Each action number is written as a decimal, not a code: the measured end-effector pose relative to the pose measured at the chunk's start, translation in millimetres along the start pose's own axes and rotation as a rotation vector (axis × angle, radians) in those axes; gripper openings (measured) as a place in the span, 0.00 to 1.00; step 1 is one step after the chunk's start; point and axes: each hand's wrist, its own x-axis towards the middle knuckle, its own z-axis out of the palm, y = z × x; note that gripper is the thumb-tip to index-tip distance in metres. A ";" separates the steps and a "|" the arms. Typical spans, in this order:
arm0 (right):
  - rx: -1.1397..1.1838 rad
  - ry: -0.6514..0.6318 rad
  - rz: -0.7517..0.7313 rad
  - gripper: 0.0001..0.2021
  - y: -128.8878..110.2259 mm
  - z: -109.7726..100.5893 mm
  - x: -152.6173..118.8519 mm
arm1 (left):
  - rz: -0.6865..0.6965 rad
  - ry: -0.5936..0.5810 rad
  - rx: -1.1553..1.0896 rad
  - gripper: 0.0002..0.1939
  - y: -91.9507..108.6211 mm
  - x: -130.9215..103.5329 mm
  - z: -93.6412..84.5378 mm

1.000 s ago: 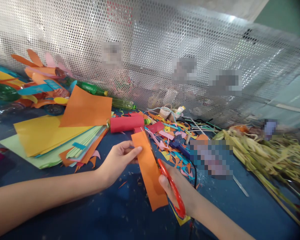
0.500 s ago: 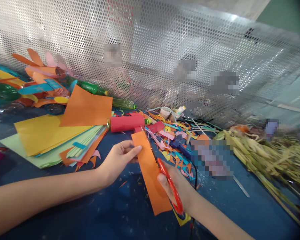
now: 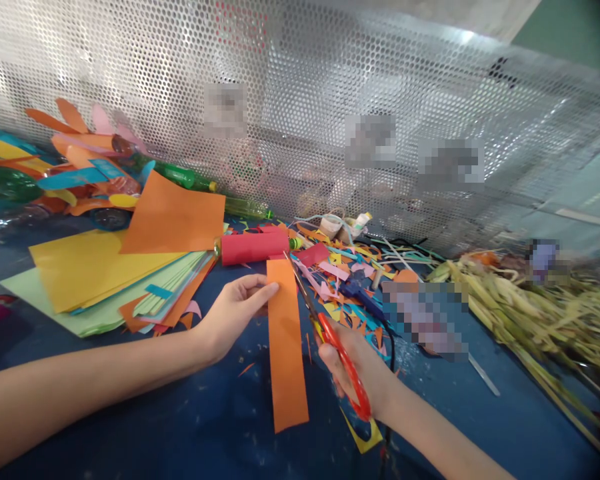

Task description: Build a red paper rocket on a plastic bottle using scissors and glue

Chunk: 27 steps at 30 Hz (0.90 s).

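Observation:
A long strip of orange paper (image 3: 286, 353) is pinched near its upper end by my left hand (image 3: 237, 310), thumb on top. My right hand (image 3: 357, 367) is closed round the red handles of a pair of scissors (image 3: 347, 370). The scissor blades point up and away, lying close beside the strip's upper right edge. A thin orange sliver (image 3: 309, 348) shows between the strip and my right hand. Just beyond the strip lies a bottle wrapped in red paper (image 3: 255, 247). Below my right hand is a yellow paper scrap (image 3: 364, 435).
Coloured sheets (image 3: 100, 273) are stacked at left, an orange sheet (image 3: 177, 217) on them. Bottles with paper petals (image 3: 87, 167) lie behind. Paper scraps (image 3: 337, 270) and a blue glue gun (image 3: 363, 297) lie right of centre. Dried husks (image 3: 520, 313) fill the right, before a perforated metal panel (image 3: 310, 87).
The orange strip has swung to hang straighter toward me, its lower end moving left. The scissors have come away from over the strip, and my right hand has shifted slightly right.

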 end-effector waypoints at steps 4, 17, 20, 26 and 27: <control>0.006 0.002 0.016 0.24 2.2 -1.6 -0.2 | 0.007 0.030 0.010 0.09 0.6 3.1 -0.7; 0.013 0.002 0.041 0.24 1.2 -4.2 0.3 | 0.048 0.053 0.078 0.08 5.1 9.0 -6.5; 0.025 -0.004 0.063 0.23 -1.5 -5.6 -0.5 | 0.078 0.058 0.133 0.09 4.8 11.5 -9.0; 0.016 0.020 0.042 0.22 -2.5 -10.1 0.7 | 0.190 0.124 0.328 0.12 3.4 17.2 -15.7; 0.029 0.025 0.037 0.21 -1.6 -10.5 1.3 | 0.202 0.130 0.346 0.12 3.6 17.7 -16.2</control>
